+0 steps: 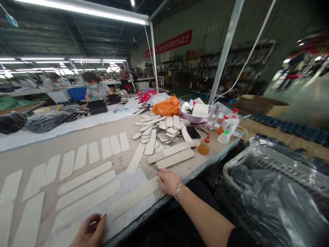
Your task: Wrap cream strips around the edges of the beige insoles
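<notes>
A long pale strip (133,199) lies on a white sheet (137,176) near the table's front edge. My right hand (168,181), with a bracelet at the wrist, has its fingers closed on the strip's right end. By the strip's left end is my left hand (91,230), its thumb and fingers curled with a gap between them and nothing visible in it. Several long strips (88,197) lie to the left, and shorter ones (94,152) form a row behind them. A loose pile of pale pieces (164,132) sits beyond my right hand.
An orange bag (167,106), a purple basin (194,118), a phone (192,132), a glass jar (213,115) and a bottle of amber liquid (204,145) stand at the back right. A grey crate with plastic (272,192) is at the right. A person (96,89) works across the table.
</notes>
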The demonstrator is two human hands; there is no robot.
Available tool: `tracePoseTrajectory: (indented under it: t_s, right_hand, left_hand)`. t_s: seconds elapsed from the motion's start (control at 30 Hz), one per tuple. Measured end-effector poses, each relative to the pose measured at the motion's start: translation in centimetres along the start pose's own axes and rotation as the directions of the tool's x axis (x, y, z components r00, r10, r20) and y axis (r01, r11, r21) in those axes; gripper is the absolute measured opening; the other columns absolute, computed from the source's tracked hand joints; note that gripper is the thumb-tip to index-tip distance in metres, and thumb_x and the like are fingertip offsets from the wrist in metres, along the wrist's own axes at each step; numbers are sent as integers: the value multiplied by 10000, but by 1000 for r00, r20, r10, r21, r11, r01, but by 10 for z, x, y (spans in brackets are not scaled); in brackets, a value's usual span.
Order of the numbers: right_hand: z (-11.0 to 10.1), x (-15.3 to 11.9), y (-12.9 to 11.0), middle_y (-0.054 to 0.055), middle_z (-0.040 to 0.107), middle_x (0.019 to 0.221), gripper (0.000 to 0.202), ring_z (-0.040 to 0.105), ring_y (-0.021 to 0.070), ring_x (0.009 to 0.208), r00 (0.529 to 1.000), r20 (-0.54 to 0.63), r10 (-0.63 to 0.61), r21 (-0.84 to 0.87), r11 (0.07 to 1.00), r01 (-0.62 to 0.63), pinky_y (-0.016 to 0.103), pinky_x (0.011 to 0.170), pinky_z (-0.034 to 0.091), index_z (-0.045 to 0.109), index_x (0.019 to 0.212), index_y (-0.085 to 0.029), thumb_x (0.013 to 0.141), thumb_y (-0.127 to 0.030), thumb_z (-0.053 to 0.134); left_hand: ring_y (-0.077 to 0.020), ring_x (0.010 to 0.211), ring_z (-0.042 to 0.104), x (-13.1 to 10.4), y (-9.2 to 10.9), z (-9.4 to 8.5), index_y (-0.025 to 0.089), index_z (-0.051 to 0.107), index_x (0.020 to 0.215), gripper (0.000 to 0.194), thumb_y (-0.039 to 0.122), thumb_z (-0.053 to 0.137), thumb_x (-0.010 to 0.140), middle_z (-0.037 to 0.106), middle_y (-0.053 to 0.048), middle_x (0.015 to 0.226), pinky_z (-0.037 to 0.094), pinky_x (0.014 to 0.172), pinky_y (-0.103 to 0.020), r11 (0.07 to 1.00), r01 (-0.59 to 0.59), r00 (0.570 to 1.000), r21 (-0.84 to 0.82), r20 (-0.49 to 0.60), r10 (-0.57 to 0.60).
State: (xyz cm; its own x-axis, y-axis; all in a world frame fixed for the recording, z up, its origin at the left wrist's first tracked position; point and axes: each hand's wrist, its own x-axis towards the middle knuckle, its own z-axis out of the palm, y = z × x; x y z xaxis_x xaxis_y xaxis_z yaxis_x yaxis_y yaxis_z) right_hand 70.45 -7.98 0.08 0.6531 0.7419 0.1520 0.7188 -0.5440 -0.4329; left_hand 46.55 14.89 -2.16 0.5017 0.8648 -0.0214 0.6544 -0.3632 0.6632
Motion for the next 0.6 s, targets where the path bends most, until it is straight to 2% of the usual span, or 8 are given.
tracePoseTrajectory:
  t_s: [0.1, 0.27, 0.43, 0.6]
  right_hand:
    - [-1, 0, 3, 51, 578, 976, 252, 551, 173, 877, 1000, -3, 26, -2, 1000, -26, 257, 779, 446, 580, 1064, -221, 824, -252, 510]
    - [-14, 8, 28, 98, 552, 1096, 396, 465, 229, 1031, 994, -108, 15, -122, 992, -28, 327, 928, 381, 521, 1182, -188, 786, -178, 536]
    - [-22, 21, 63, 119, 524, 1200, 470, 413, 260, 1101, 993, -98, 69, -232, 969, -90, 361, 950, 361, 509, 1213, -148, 745, -129, 547]
    - [-20, 23, 81, 120, 558, 1155, 374, 449, 264, 1054, 999, -19, 42, -201, 979, -45, 367, 936, 360, 572, 1129, -141, 762, -107, 513]
  left_hand:
    - [-237, 851, 613, -2, -1, -3, 261, 523, 937, 415, 593, 474, 693, 639, -18, 895, 478, 783, -370, 1000, -21, 999, -6, 31, 21]
    - [-219, 839, 600, -3, -3, -1, 249, 563, 867, 393, 594, 470, 704, 641, -20, 919, 469, 838, -336, 989, -146, 989, -27, 10, 147]
    - [-230, 810, 607, 7, -7, 3, 211, 600, 922, 473, 587, 448, 680, 632, -56, 959, 475, 797, -349, 967, -196, 981, 160, 37, 193]
    - [-197, 722, 607, 9, 0, -4, 187, 649, 905, 447, 520, 424, 711, 631, -67, 911, 472, 750, -309, 922, -225, 973, 314, 122, 196]
